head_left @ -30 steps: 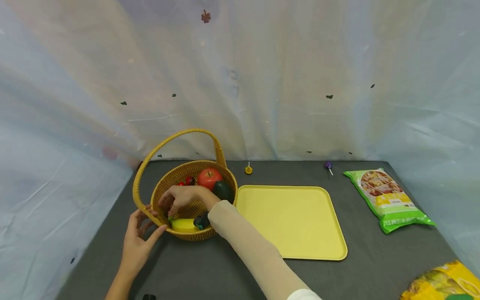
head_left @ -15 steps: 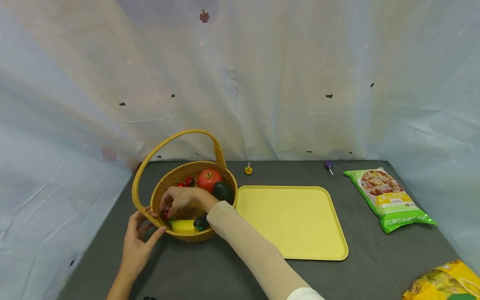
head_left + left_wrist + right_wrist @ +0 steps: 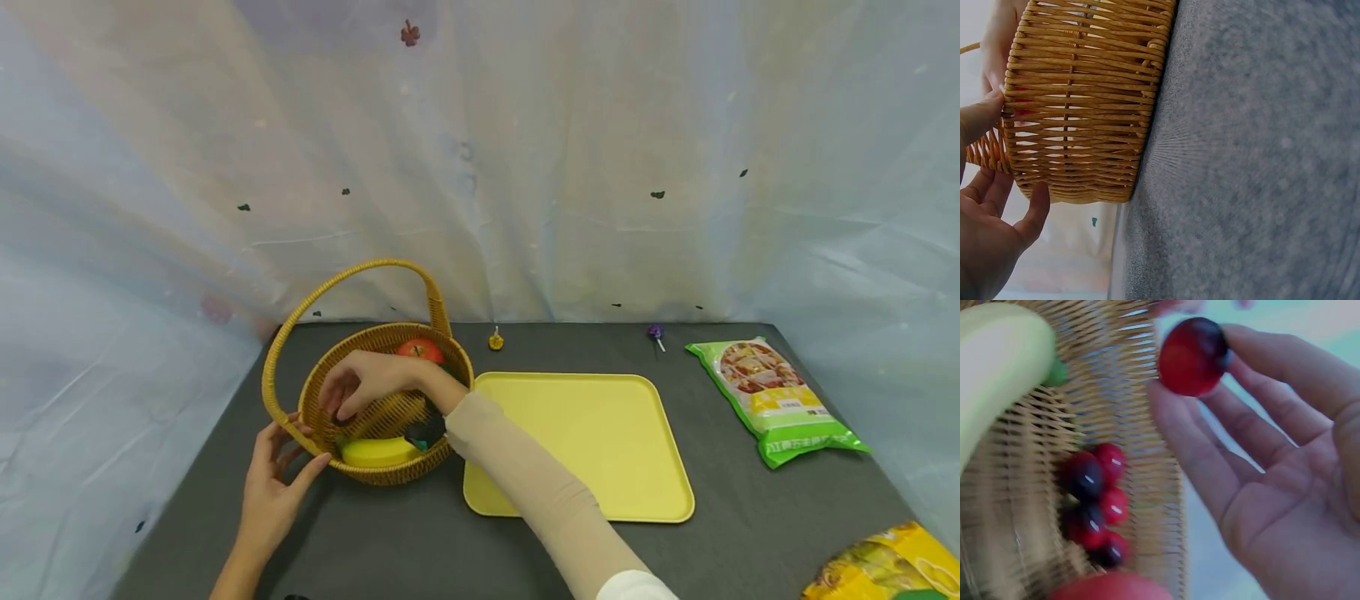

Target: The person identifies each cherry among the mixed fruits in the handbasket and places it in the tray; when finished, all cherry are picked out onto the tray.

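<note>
Nearest, btm edge: sliver of black obj. (image 3: pixel 297 597), too little visible to ID. Btm R corner: yellow bag (image 3: pixel 888 562) on dark counter (image 3: pixel 750 542), cut off by view edge.

Next, L side: grips wicker basket (image 3: pixel 386 477) w/ L hand (image 3: pixel 276 492) at rim by handle base; thumb + fingers partly closed on rim, not spread wide.

From R, in beige sleeve (image 3: pixel 540 487) across L part of tray: pinches one small dark-red fruit (image 3: pixel 1188 359) betw. thumb + fingertips of R hand (image 3: pixel 367 383). Rest of fingers loosely bent, per R wrist view. Fruit pos.: over basket interior, nr L wall, apart from cluster of small red fruits (image 3: pixel 1094 503) lower in basket.

Also in basket: banana (image 3: pixel 381 452) along near side; dark veg. (image 3: pixel 426 429) at its R end, partly under forearm; red apple (image 3: pixel 420 350) at far side, partly behind R wrist.

R of basket, just beside: yellow tray (image 3: pixel 585 417), flat. Farther R: green-and-white food bag (image 3: pixel 776 396), well apart from tray.

Nr far edge of counter: yellow lollipop (image 3: pixel 496 342) behind tray's L end, purple lollipop (image 3: pixel 656 332) behind R end. Farthest: pale curtain (image 3: pixel 555 167) w/ scattered dark spots.
</note>
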A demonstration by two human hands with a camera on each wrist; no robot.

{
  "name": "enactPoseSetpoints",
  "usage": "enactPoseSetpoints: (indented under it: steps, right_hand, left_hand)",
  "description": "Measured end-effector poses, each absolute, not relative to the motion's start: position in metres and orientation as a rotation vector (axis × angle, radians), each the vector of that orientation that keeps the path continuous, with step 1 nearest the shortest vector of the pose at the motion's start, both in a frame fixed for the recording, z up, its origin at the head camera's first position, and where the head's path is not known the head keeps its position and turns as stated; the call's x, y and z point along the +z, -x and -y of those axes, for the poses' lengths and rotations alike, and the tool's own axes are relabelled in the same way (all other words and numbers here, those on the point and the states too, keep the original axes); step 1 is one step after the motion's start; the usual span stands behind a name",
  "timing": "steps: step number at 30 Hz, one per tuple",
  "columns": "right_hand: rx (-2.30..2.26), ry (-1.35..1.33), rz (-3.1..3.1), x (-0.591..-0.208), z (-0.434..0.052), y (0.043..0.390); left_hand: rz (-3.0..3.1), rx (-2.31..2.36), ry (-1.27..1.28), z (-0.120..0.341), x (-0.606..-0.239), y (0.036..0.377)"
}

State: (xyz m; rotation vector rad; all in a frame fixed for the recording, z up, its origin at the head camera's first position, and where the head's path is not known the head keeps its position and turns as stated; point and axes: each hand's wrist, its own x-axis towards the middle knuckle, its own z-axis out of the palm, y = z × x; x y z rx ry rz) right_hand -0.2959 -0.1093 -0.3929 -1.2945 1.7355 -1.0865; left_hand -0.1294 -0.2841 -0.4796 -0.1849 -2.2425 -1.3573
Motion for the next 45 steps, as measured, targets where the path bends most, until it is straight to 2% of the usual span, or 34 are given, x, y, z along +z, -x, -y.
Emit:
enactPoseSetpoints:
  steps: [4,7,12,17,26,37,45]
  right_hand:
    - [-1.194,1.459,-1.735,-0.381,0.064,0.3]
    - [-1.287,1.465,-1.783,-0.381,0.02,0.305]
    - [-1.415,1.293,-1.93,-0.394,-0.053,0.312]
    - [-1.471,1.122,-2.028,-0.416,-0.095,0.316]
    - [-1.414,1.054,-2.067,-0.458,-0.105,0.324]
    - [-1.349,1.266,-2.048,-0.473,-0.089,0.326]
    - [-1.388,1.147,-2.041,-0.477,-0.084,0.324]
  left_hand:
    - [2.24,-1.357,0.187,0.285,-0.477,0.127]
    - [2.236,-1.368,0.169,0.283,-0.475,0.126]
    - [2.25,-1.379,0.175,0.273,-0.462,0.122]
    - [2.261,-1.366,0.168,0.266,-0.449,0.117]
    - [2.252,-1.369,0.173,0.265,-0.448,0.117]
    - [2.267,-1.353,0.145,0.262,-0.444,0.115]
    - [2.254,-1.364,0.136,0.271,-0.46,0.122]
